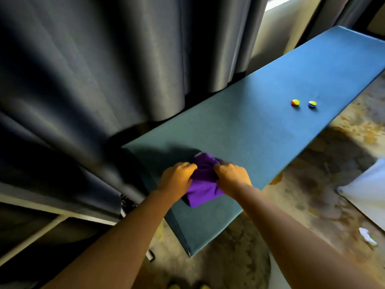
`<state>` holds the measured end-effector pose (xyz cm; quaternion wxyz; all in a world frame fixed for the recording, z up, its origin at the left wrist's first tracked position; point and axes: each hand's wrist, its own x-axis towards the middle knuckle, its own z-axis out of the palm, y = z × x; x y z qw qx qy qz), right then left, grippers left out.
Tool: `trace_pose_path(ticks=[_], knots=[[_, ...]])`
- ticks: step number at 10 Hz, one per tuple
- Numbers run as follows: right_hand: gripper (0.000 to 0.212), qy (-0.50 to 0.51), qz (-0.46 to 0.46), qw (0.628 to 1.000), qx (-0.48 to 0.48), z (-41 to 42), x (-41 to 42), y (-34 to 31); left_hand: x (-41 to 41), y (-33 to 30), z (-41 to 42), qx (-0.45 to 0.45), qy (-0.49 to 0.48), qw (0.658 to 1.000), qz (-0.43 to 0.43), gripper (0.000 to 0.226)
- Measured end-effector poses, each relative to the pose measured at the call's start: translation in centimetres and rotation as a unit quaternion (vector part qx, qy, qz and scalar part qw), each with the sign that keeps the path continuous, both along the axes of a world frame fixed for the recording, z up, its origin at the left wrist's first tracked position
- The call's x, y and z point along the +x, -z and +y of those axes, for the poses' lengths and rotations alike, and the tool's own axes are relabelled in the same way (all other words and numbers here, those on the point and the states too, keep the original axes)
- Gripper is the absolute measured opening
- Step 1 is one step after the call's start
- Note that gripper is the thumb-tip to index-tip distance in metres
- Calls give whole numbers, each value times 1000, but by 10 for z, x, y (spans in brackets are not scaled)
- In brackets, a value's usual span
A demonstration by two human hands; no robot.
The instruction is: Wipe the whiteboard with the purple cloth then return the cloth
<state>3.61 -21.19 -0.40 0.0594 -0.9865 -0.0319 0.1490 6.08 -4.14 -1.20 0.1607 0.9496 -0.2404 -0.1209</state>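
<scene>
purple cloth [201, 187] | on blue bench [260, 130] | left hand [177, 177], right hand [233, 175] both pinching it (whiteboard unseen) | gather loose folds before lifting

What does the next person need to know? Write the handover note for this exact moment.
Left hand: gripping the left side of the purple cloth.
Right hand: gripping its right side.
The cloth lies bunched on the near end of the blue-green bench. Two small coloured discs sit farther along it, apart from the cloth.
A white board-like edge shows at far right; whether it is the whiteboard is unclear.
Done: cannot tell if wiping has happened.
Left: confirm that, then wipe or leave the cloth here.
</scene>
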Motion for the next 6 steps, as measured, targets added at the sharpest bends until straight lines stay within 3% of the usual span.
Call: trace_pose_path(ticks=[3, 4, 5, 6], knots=[[25, 8, 12, 1000, 1, 2, 4, 26, -2, 26, -6, -34, -14, 999, -16, 36], [28, 7, 67, 998, -10, 4, 12, 3, 6, 9, -2, 43, 24, 997, 56, 44], [33, 19, 74, 997, -10, 5, 23, -27, 20, -15, 0, 71, 45, 994, 75, 54], [34, 33, 1, 999, -9, 5, 39, -85, 46, -71, 4, 42, 37, 998, 10, 66]])
